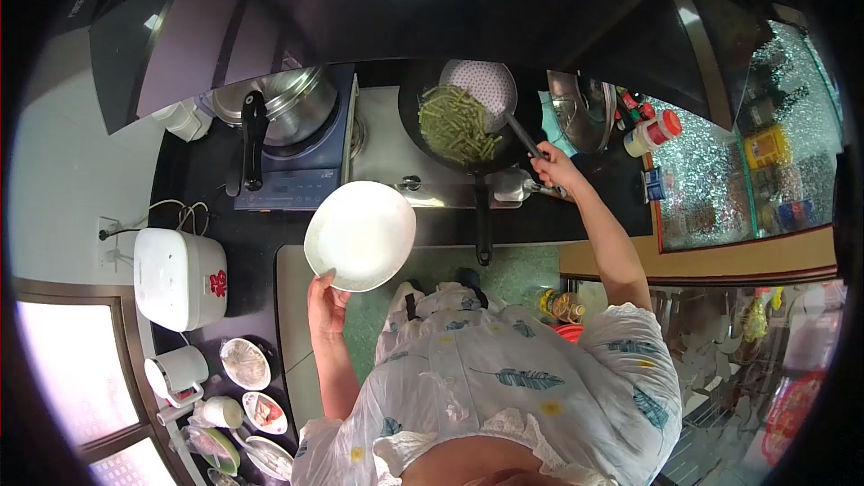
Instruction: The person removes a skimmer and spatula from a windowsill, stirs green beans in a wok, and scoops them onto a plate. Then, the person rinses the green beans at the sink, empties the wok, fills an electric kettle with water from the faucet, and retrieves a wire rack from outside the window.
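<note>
My left hand [328, 304] grips the rim of a white plate [362, 236], with the thumb on its upper face; nothing lies on it. My right hand [554, 171] is closed round the dark handle of a skimmer [481, 88], whose perforated bowl rests over the far side of a black wok [416, 94]. In the wok lie cooked green beans [455, 126], partly under the skimmer's edge. The wok's long handle [484, 225] points towards me. A spatula [515, 185] lies by the wok, just below my right hand.
Left of the stove, a pressure cooker [292, 112] stands on an induction cooktop [288, 189]. A white appliance [180, 279], a kettle [176, 373] and several dishes line the left counter. A pot lid [580, 112] and a red-capped jar [654, 132] are at right. The range hood [432, 9] hangs above.
</note>
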`<state>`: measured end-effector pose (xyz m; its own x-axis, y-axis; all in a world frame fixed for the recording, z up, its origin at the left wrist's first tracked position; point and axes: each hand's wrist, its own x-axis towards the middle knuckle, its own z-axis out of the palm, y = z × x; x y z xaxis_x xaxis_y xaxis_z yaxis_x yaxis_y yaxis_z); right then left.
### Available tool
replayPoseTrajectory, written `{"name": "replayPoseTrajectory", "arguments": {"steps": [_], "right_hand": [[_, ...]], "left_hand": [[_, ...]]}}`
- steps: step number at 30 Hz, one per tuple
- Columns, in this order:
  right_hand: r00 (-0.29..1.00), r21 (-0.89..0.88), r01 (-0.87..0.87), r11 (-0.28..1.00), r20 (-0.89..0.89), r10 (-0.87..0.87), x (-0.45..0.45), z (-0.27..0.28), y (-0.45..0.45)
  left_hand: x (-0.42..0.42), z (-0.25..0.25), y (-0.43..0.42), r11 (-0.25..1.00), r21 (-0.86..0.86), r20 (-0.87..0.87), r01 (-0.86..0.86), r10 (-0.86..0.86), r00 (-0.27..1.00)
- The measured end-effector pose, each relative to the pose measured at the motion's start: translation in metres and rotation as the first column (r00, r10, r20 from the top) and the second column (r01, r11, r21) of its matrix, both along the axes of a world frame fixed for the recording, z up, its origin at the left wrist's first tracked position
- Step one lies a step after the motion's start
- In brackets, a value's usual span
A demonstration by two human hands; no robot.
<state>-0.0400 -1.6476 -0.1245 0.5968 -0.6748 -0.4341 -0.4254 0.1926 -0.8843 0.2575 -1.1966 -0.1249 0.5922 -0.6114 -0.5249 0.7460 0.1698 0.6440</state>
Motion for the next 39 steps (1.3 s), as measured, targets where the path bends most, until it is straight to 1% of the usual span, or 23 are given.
{"name": "replayPoseTrajectory", "arguments": {"steps": [2, 6, 9, 10, 11, 12, 13, 16, 19, 20, 23, 24, 27, 28, 32, 34, 36, 38, 39], "right_hand": [[1.000, 0.069, 0.011, 0.998, 0.023, -0.012, 0.002, 0.017, 0.019], [0.997, -0.025, -0.079, 0.997, 0.006, 0.080, -0.013, 0.042, 0.038], [0.995, -0.102, -0.100, 0.990, 0.001, 0.100, -0.024, 0.059, 0.048], [0.995, -0.102, -0.102, 0.990, -0.033, 0.099, -0.029, 0.061, 0.047], [0.992, -0.284, -0.119, 0.952, -0.081, 0.100, -0.032, 0.063, 0.049], [0.987, -0.453, -0.141, 0.880, -0.129, 0.091, -0.035, 0.064, 0.053], [0.981, -0.605, -0.168, 0.778, -0.177, 0.075, -0.037, 0.067, 0.058], [0.957, -0.673, -0.199, 0.713, -0.289, -0.006, -0.040, 0.095, 0.077], [0.978, -0.680, -0.150, 0.718, -0.210, 0.006, -0.046, 0.102, 0.092], [0.977, -0.670, -0.169, 0.723, -0.213, 0.031, -0.049, 0.101, 0.095], [0.933, -0.632, -0.296, 0.716, -0.351, 0.076, -0.047, 0.111, 0.110], [0.921, -0.596, -0.334, 0.730, -0.370, 0.119, -0.047, 0.103, 0.108], [0.933, -0.674, -0.327, 0.663, -0.340, 0.114, -0.044, 0.071, 0.107], [0.935, -0.729, -0.331, 0.599, -0.338, 0.105, -0.041, 0.066, 0.106], [0.929, -0.756, -0.319, 0.572, -0.369, 0.030, -0.030, 0.039, 0.089], [0.919, -0.765, -0.319, 0.560, -0.394, -0.014, -0.024, 0.037, 0.079], [0.915, -0.797, -0.308, 0.520, -0.397, -0.067, -0.018, 0.038, 0.067], [0.921, -0.838, -0.276, 0.471, -0.371, -0.121, -0.013, 0.042, 0.057], [0.916, -0.842, -0.266, 0.470, -0.372, -0.148, -0.010, 0.048, 0.053]], "left_hand": [[-0.004, 0.002, 0.000, 1.000, 0.008, 0.007, -0.007, 0.007, 1.000], [-0.010, 0.006, -0.002, 0.999, 0.013, 0.020, -0.033, 0.033, 0.999], [-0.013, 0.006, -0.006, 0.998, 0.019, 0.027, -0.059, 0.059, 0.998], [-0.014, 0.006, -0.008, 0.997, 0.019, 0.029, -0.070, 0.069, 0.997], [-0.015, 0.007, -0.010, 0.998, 0.019, 0.031, -0.068, 0.067, 0.997], [-0.016, 0.010, -0.012, 0.998, 0.020, 0.032, -0.066, 0.065, 0.997], [-0.018, 0.011, -0.013, 0.998, 0.020, 0.031, -0.065, 0.065, 0.997], [-0.019, 0.010, -0.016, 0.999, 0.004, 0.024, -0.049, 0.049, 0.999], [-0.019, 0.007, -0.019, 1.000, -0.002, 0.036, -0.030, 0.030, 0.999], [-0.019, 0.007, -0.020, 1.000, -0.001, 0.039, -0.023, 0.023, 0.999], [-0.018, 0.007, -0.023, 1.000, 0.001, 0.044, -0.003, 0.003, 0.999], [-0.018, 0.006, -0.024, 1.000, 0.002, 0.041, 0.001, -0.001, 0.999], [-0.015, 0.001, -0.025, 1.000, 0.005, 0.028, 0.003, -0.003, 1.000], [-0.015, 0.000, -0.025, 1.000, 0.007, 0.024, 0.001, -0.001, 1.000], [-0.014, 0.002, -0.026, 1.000, -0.004, 0.031, 0.013, -0.013, 0.999], [-0.017, 0.006, -0.026, 1.000, 0.000, 0.033, 0.003, -0.003, 0.999], [-0.016, 0.002, -0.022, 1.000, -0.010, 0.024, 0.011, -0.010, 1.000], [-0.016, 0.000, -0.020, 1.000, -0.012, 0.024, 0.007, -0.006, 1.000], [-0.017, 0.000, -0.019, 1.000, -0.009, 0.029, -0.003, 0.004, 1.000]]}}
